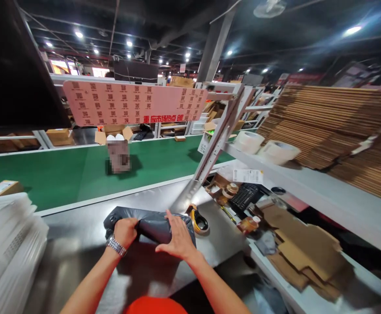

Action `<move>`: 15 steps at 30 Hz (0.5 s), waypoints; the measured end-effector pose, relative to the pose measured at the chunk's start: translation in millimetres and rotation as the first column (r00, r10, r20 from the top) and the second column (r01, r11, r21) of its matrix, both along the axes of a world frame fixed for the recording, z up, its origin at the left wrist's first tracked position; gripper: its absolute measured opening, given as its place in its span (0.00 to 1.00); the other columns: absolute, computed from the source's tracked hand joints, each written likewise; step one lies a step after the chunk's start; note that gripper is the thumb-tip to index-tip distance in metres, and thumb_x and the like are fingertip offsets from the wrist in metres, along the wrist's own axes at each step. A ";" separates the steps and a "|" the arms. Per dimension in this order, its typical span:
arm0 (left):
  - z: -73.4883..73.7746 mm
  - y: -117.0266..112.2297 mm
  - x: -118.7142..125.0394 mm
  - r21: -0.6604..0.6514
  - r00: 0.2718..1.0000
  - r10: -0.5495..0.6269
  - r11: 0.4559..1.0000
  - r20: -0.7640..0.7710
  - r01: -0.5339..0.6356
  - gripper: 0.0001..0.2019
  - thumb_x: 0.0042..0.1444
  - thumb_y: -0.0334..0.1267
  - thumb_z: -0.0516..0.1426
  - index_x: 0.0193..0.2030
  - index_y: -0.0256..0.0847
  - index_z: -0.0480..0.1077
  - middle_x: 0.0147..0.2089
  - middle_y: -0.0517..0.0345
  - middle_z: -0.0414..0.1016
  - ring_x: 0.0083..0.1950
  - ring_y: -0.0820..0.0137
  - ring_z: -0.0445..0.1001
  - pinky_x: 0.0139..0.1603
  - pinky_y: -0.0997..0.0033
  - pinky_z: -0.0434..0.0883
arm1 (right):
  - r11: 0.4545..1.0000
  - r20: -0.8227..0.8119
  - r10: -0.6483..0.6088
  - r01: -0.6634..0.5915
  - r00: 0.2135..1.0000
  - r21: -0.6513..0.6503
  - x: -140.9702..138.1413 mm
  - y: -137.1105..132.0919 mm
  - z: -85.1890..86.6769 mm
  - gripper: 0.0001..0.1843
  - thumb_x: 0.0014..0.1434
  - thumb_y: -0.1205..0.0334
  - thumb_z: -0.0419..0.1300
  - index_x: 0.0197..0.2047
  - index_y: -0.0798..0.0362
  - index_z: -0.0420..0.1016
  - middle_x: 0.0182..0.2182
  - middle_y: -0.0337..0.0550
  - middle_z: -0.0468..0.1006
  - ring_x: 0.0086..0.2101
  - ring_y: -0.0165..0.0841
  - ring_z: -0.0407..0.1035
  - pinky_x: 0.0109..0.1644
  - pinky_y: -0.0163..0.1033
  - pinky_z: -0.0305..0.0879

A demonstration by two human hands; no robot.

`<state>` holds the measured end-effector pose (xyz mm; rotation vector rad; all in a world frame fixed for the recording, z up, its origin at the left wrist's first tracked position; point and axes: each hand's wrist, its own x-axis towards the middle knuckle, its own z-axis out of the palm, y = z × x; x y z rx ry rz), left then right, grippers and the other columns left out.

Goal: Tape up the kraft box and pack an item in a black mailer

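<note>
"What's done so far?"
"The black package (155,224) is wrapped, lying on my metal tabletop (79,224); whether it's sealed, I cannot tell."
"And your grip?"
"My left fingers (131,223) clench its plastic; my right fingers (174,223) spread wide over it, gripping nothing."
"Around you?"
"Tape dispenser (195,218) just beside the package, green conveyor (164,155) beyond, lamps (129,43) overhead."
</note>
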<state>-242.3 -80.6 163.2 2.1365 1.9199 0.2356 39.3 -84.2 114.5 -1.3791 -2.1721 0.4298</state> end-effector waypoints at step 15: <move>1.8 -20.7 -107.3 0.406 0.887 -0.093 0.907 0.453 -0.112 0.69 0.51 0.49 0.78 0.89 0.45 0.41 0.90 0.34 0.52 0.90 0.39 0.51 0.88 0.32 0.58 | 0.999 0.197 0.041 -0.037 0.980 -0.026 -2.8 25.9 -4.7 0.08 0.72 0.63 0.63 0.49 0.48 0.85 0.45 0.44 0.88 0.49 0.44 0.76 0.53 0.46 0.63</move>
